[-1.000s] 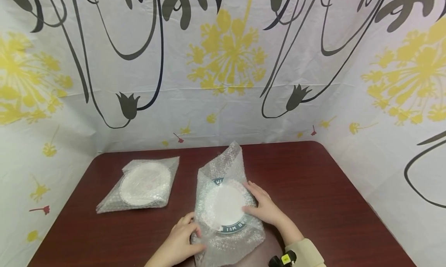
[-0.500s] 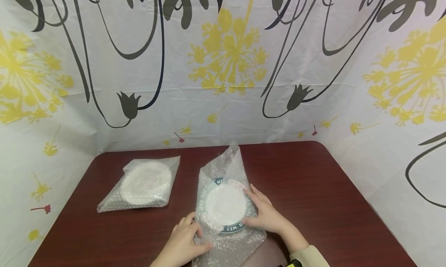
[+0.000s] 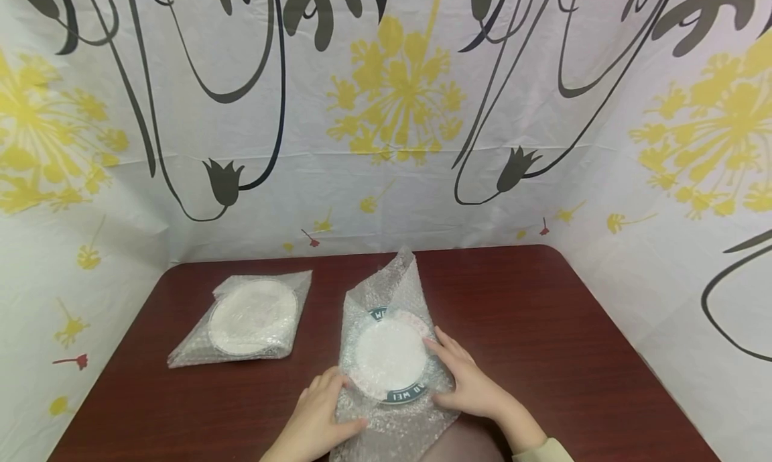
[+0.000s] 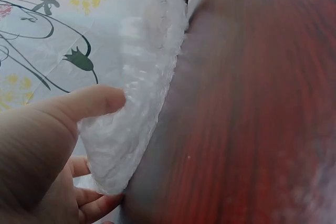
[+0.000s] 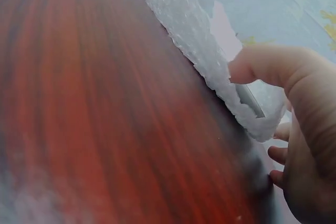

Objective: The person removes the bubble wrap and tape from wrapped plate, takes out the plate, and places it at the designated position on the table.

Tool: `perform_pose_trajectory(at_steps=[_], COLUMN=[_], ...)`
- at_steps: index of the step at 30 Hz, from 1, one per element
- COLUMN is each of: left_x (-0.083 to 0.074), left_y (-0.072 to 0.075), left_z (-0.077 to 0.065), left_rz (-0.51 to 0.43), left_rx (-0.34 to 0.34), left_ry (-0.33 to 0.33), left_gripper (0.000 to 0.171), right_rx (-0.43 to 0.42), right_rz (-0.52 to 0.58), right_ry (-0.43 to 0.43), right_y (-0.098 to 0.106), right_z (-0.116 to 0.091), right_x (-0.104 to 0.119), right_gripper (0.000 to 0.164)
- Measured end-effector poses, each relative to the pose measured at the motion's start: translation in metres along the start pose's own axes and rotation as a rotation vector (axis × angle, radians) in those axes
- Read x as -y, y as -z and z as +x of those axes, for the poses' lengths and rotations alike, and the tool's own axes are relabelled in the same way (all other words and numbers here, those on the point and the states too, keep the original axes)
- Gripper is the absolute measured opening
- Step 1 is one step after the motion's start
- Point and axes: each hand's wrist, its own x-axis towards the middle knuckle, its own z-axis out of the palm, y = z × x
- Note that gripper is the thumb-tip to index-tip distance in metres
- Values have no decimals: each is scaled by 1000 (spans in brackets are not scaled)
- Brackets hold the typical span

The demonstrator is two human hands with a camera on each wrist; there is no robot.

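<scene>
A white plate (image 3: 392,355) with dark green bands and white lettering lies on the table under clear bubble wrap (image 3: 386,428). My left hand (image 3: 319,412) is at the wrap's left edge, its fingers along the side and its thumb over the lower flap. In the left wrist view the thumb touches the wrap (image 4: 131,124). My right hand (image 3: 476,388) rests at the right edge, fingers spread and bent slightly, fingertips close to the plate's rim. The right wrist view has the thumb at the top of the wrap's edge (image 5: 199,45), fingers partly hidden behind.
A second white plate (image 3: 253,316), folded in bubble wrap, lies at the left on the dark red wooden table (image 3: 543,328). Behind and at both sides hangs a white cloth (image 3: 362,227) with grey, yellow and red flower prints.
My right hand has slid slightly toward me and right along the wrap's edge. The left hand has shifted a little right. The wrapped plate has moved only slightly to the right.
</scene>
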Motion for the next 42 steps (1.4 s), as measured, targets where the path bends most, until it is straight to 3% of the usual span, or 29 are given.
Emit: perform_pose_trajectory(at_steps=[6, 15, 25, 29, 34, 42], left_x=[1, 2, 3, 3, 3, 2], left_y=[0, 1, 0, -2, -4, -3], left_z=[0, 1, 1, 1, 1, 0], left_rz=[-15, -26, -2, -9, -10, 0], left_rx=[32, 54, 39, 47, 58, 77], left_ry=[10, 20, 15, 23, 34, 41], left_gripper=[82, 81, 88, 92, 98, 103], right_rx=[-44, -141, -280, -345, -375, -423], right_rz=[12, 41, 41, 40, 57, 66], right_ry=[24, 78, 15, -49, -142, -205], right_y=[0, 3, 7, 11, 16, 23], right_z=[0, -5, -12, -17, -23, -25], right_x=[-2, 0, -3, -8, -13, -20], right_gripper=[76, 48, 38, 40, 41, 37])
